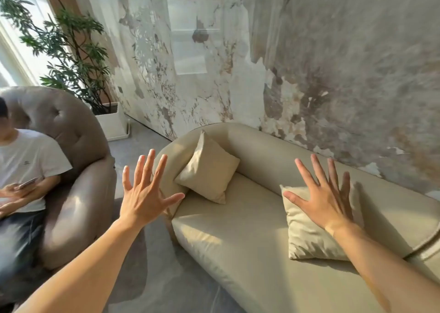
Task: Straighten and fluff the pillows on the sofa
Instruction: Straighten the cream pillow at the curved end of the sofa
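Observation:
A beige sofa [238, 241] runs along the wall, with two beige pillows on it. One pillow [209, 170] leans in the sofa's left corner, standing on a point. The other pillow [307, 239] rests against the backrest further right, partly covered by my right hand [323, 200]. That hand is held out with fingers spread, in front of this pillow; I cannot tell whether it touches. My left hand [145, 193] is also spread flat in the air, left of the sofa's armrest and holding nothing.
A brown armchair [76, 170] stands to the left with a person [23, 170] seated in it holding a phone. A potted plant [71, 58] in a white planter is behind it. Grey floor [152, 265] lies between armchair and sofa.

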### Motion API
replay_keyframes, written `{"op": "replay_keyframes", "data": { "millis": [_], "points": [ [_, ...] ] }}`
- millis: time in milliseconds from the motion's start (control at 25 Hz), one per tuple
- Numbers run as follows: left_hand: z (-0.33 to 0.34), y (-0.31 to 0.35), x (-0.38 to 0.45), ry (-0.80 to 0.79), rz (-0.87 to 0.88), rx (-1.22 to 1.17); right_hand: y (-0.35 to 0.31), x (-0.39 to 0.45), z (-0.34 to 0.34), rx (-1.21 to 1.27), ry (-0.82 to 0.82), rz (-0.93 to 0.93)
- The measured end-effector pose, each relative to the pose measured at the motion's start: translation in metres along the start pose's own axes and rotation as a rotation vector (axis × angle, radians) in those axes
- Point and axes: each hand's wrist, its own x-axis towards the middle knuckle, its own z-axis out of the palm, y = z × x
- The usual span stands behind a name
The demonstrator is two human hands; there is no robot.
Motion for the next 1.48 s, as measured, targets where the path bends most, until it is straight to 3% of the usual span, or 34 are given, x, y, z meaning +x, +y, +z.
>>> {"op": "replay_keyframes", "data": {
  "millis": [520,1080,1480],
  "points": [
    [0.076,-0.095,0.109,-0.116,-0.025,-0.017,-0.097,0.129,0.087,0.028,-0.112,0.041],
    [0.176,-0.117,0.278,-0.244,0.054,-0.036,-0.090,0.252,0.159,0.035,-0.181,0.219],
    [0.271,-0.152,0.395,-0.349,0.205,-0.107,-0.109,0.280,0.214,0.008,-0.214,0.509]
  ]
}}
